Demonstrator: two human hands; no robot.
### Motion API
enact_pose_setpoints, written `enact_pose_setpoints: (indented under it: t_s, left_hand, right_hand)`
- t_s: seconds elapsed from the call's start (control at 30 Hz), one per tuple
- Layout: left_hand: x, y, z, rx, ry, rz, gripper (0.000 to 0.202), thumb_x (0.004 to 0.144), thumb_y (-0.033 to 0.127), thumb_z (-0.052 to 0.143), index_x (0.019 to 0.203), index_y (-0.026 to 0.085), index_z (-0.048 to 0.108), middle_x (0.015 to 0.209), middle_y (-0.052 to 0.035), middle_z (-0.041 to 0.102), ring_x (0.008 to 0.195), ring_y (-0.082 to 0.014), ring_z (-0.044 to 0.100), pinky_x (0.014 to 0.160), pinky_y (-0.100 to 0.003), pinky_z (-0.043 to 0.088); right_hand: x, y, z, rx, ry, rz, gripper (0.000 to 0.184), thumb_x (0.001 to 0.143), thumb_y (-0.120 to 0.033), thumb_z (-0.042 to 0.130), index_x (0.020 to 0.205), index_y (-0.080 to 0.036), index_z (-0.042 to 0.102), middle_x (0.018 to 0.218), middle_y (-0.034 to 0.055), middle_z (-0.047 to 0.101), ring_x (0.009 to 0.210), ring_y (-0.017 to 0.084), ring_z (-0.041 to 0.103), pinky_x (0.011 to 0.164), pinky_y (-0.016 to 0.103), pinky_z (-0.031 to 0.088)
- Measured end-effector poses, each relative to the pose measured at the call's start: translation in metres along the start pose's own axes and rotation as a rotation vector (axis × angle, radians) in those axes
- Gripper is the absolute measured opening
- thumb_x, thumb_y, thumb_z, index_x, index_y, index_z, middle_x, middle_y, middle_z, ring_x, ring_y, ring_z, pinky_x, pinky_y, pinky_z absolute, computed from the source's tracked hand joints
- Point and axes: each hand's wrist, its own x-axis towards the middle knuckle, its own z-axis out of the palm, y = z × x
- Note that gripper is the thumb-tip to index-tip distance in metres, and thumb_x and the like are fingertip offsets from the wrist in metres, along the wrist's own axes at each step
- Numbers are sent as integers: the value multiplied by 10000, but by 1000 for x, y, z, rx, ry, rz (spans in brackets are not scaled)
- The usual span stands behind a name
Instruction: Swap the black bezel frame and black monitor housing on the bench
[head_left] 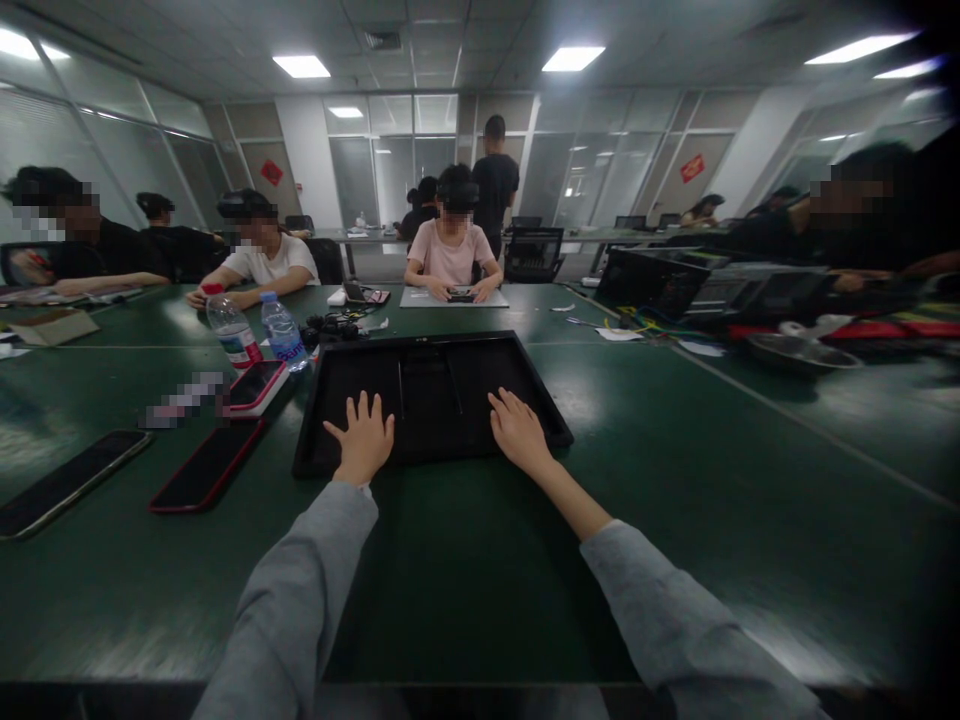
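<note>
A flat black monitor panel lies face down on the green table in front of me. My left hand rests flat on its near left part, fingers spread. On its near right part lies my right hand, fingers stretched out and together. Neither hand holds anything. Both arms wear grey sleeves.
To the left lie a red-edged phone, a dark phone, a boxed phone and two water bottles. Across the table sit several people; one in pink handles a device. Black equipment and cables stand at the right.
</note>
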Motion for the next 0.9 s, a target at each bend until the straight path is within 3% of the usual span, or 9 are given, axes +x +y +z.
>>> enact_pose_setpoints:
  t_s: [0.4, 0.73, 0.9]
  left_hand:
    - [-1, 1, 0, 12, 21, -8, 581, 1005, 417, 294, 1536, 205, 394, 1636, -151, 279, 1511, -381, 198, 1095, -787, 173]
    - [-1, -4, -8, 20, 125, 29, 507, 992, 431, 363, 1415, 226, 552, 1559, -120, 436, 1440, -357, 352, 1133, -760, 120]
    - [-2, -4, -10, 16, 111, 21, 512, 995, 448, 362, 1428, 241, 539, 1563, -117, 430, 1450, -349, 339, 1134, -744, 173]
  right_hand:
    - [-1, 1, 0, -12, 17, -20, 498, 1001, -258, 312, 1439, -158, 526, 1539, 132, 444, 1427, 264, 397, 1135, 482, 346]
    - [-1, 1, -2, 3, 40, -18, 484, 1002, -261, 321, 1419, -158, 544, 1520, 128, 471, 1407, 263, 419, 1117, 468, 357]
    - [-1, 2, 0, 22, 42, -13, 476, 1003, -267, 328, 1411, -164, 550, 1516, 124, 478, 1403, 261, 422, 1117, 476, 356]
